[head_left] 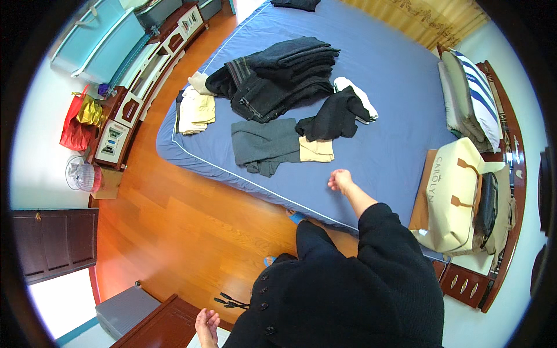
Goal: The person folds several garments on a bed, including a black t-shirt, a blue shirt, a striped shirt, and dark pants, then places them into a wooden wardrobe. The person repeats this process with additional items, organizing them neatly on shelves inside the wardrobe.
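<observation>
My right hand hovers over the near part of the blue-sheeted bed, empty, with loosely curled fingers. Just beyond it lie a grey folded garment and a beige folded cloth. A crumpled black garment rests partly on a white one. Farther up the bed is a large stack of folded dark trousers. Cream and pale yellow folded clothes sit near the bed's left corner. My left hand is low at the bottom left, empty, fingers half bent, above a dark wooden piece of furniture.
A cream handbag and stacked pillows line the headboard at right. Wooden floor runs beside the bed. At left are a low cabinet, a red bag and a small clear fan-like object.
</observation>
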`<state>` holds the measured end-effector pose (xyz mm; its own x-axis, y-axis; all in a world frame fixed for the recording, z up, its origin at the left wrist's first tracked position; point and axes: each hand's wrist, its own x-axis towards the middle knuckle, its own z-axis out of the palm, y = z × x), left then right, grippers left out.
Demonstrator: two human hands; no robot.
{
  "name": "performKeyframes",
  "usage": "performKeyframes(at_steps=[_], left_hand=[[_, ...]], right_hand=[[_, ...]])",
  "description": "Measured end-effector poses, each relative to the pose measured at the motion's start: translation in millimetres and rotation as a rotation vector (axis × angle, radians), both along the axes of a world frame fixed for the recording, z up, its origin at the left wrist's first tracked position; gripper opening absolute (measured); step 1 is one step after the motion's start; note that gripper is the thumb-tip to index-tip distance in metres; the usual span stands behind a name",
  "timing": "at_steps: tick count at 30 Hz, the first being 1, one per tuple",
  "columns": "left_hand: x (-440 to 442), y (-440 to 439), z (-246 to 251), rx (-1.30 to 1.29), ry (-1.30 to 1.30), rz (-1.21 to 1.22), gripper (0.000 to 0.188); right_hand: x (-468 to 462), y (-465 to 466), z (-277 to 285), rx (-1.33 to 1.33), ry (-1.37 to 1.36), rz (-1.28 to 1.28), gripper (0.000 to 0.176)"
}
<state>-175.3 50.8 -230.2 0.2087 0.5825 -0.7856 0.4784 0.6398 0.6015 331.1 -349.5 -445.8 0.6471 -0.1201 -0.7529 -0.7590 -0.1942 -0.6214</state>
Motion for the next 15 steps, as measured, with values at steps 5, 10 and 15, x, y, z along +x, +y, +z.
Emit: performKeyframes(at_steps=[5, 10, 15], left_hand=[[50.6, -28.0, 10.3, -0.023, 0.113, 0.015, 0.032], [71.3, -52.1, 17.3, -0.055, 0.106, 0.053, 0.03], [55.8, -75.4, 27.2, -0.062, 0.15, 0.143, 0.031]], right_hand=[[83.5, 34.1, -23.8, 0.013, -0.222, 0.028, 0.01], [132.7, 111.9, -42.5, -0.218, -0.603, 0.258, 0.026], [169.1, 165.6, -33.5, -0.495, -0.647, 0.794, 0.05]])
